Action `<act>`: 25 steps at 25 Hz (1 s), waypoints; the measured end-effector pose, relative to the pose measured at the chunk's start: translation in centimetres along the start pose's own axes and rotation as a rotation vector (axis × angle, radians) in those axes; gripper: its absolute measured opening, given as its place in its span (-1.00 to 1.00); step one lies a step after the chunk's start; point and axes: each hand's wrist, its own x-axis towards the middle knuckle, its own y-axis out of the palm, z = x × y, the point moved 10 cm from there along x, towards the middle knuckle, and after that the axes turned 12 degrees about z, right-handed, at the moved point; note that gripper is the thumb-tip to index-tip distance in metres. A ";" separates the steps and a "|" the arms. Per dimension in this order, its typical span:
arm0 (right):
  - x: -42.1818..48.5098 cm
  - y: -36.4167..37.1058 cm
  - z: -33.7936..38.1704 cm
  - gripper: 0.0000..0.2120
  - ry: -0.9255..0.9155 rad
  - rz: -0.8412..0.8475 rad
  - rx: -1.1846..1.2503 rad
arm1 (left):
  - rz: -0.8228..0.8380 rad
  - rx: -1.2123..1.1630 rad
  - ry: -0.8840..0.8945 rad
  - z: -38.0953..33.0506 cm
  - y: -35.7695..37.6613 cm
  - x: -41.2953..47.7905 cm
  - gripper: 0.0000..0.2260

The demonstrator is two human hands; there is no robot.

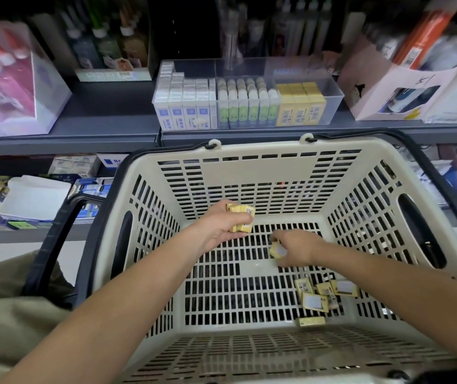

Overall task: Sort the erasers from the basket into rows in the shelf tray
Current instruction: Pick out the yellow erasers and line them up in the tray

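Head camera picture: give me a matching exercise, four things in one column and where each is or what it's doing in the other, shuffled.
1. left hand
2. right hand
3. loose yellow erasers
4. green erasers

A. middle of the shelf tray
B. grips a stack of yellow erasers
C. on the floor of the basket
D. pinches one yellow eraser

Pairs: 1-B, 2-D, 3-C, 4-A.

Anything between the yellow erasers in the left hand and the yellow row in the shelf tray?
Only the basket's far wall: the left hand holds its yellow erasers low inside the basket, and the shelf tray sits beyond and above that rim. Nothing visible covers the yellow row.
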 end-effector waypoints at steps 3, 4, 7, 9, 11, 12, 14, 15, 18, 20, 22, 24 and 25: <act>-2.0 -4.9 1.5 -0.65 -0.182 -0.039 0.434 | 0.013 0.066 0.068 -2.2 0.8 -0.5 -0.69; -2.9 -6.6 1.7 -0.75 -0.225 -0.066 0.598 | 0.022 0.079 0.102 -3.3 1.1 -0.9 -0.68; -5.8 -10.8 1.5 -0.89 -0.281 -0.148 0.816 | 0.049 0.076 0.217 -7.1 2.1 -2.5 -0.68; -7.5 -12.7 1.3 -0.86 -0.322 -0.147 0.868 | 0.043 0.107 0.298 -9.8 2.3 -3.9 -0.66; -8.8 -14.6 0.9 -0.84 -0.393 -0.137 0.969 | 0.026 0.135 0.389 -12.6 2.5 -5.1 -0.69; -9.5 -15.5 0.7 -0.83 -0.432 -0.135 1.027 | 0.012 0.150 0.437 -14.0 2.6 -5.5 -0.70; -10.5 -17.7 -0.2 -0.83 -0.467 -0.211 1.059 | -0.018 0.222 0.535 -16.8 3.1 -6.1 -0.69; -11.0 -19.3 -1.1 -0.83 -0.453 -0.304 1.002 | -0.031 0.286 0.582 -18.3 3.6 -6.1 -0.69; -12.1 -25.2 -3.4 -0.87 -0.404 -0.631 0.863 | -0.054 0.420 0.673 -21.8 4.8 -5.1 -0.70; -12.6 -28.9 -5.0 -0.92 -0.369 -0.836 0.826 | -0.083 0.474 0.691 -23.1 4.9 -3.9 -0.70; -12.6 -31.7 -5.4 -0.88 -0.260 -0.965 0.588 | -0.100 0.544 0.676 -23.2 4.7 -2.7 -0.70; -11.9 -33.3 -4.8 -0.84 -0.226 -1.020 0.344 | -0.097 0.584 0.655 -22.8 4.3 -1.8 -0.69; -11.3 -33.9 -4.6 -0.82 -0.231 -1.042 0.270 | -0.095 0.586 0.652 -22.7 3.9 -1.5 -0.69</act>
